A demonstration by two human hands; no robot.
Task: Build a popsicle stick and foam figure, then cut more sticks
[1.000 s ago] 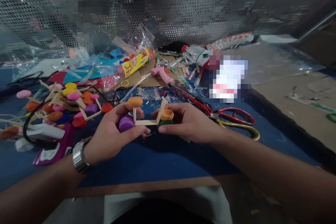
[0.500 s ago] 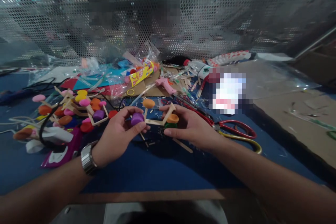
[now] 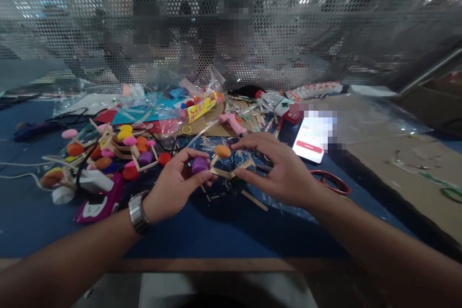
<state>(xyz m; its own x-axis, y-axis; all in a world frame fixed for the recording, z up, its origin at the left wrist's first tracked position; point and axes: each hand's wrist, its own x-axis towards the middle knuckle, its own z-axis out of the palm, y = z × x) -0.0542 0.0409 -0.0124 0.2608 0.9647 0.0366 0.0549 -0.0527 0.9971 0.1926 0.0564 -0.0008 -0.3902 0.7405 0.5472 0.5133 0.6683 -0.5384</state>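
Observation:
Purple clay (image 3: 200, 165) is pinched between the thumb and fingers of my left hand (image 3: 175, 180). It is joined to a small model of wooden craft sticks (image 3: 222, 172), which also carries an orange clay piece (image 3: 223, 151). My right hand (image 3: 279, 168) is just right of the model with thumb and fingers spread apart. Its thumb tip is at the right-hand stick; I cannot tell whether it touches. A dark green piece below that stick is mostly hidden in shadow. A loose craft stick (image 3: 254, 200) lies on the blue table under my right hand.
To the left stands a larger stick-and-clay structure (image 3: 122, 147), beside a purple device (image 3: 104, 202) with cables. Behind are a pink glue gun (image 3: 233, 122), a yellow-labelled packet (image 3: 202, 107) and a bottle (image 3: 279, 104). A lit phone (image 3: 309, 142) and red-handled scissors (image 3: 332, 182) lie on the right.
My right hand has opened and come off the right part of the model. The model has tilted, its right stick now lying lower. My left hand still grips the purple clay.

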